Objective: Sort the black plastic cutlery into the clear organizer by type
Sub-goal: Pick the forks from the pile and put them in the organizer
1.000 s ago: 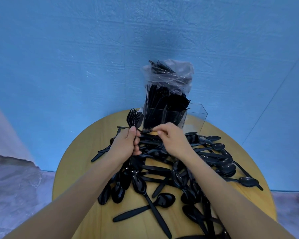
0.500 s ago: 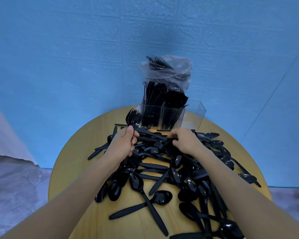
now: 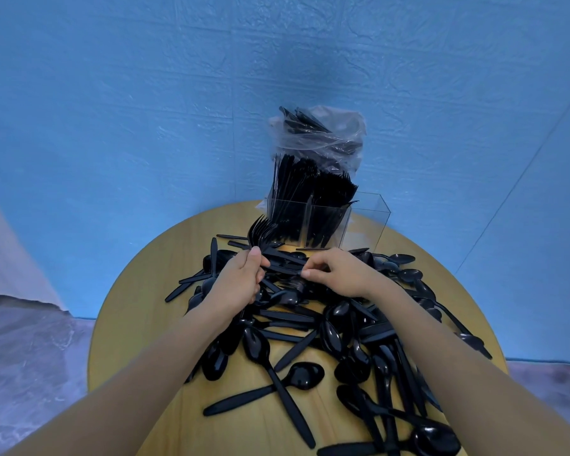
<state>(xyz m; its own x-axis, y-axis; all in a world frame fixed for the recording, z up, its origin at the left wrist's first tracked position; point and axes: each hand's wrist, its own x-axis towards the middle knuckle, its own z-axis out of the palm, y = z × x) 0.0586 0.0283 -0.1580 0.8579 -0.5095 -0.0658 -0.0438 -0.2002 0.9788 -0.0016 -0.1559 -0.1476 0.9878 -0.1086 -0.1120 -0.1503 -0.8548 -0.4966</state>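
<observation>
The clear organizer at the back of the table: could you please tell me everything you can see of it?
The clear organizer is a box of transparent, acrylic-looking plastic with upright dividers, standing at the far edge of the round wooden table against the blue wall. Its left compartments are packed with black cutlery standing on end, forks among it. The right compartment looks empty. A clear plastic bag holding more cutlery sits on top of the packed pieces. Neither hand touches it.

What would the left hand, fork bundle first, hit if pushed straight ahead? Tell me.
Likely the clear organizer: the forks gripped by the left hand point at its near-left wall, already packed with upright cutlery. Depth is unclear.
</observation>
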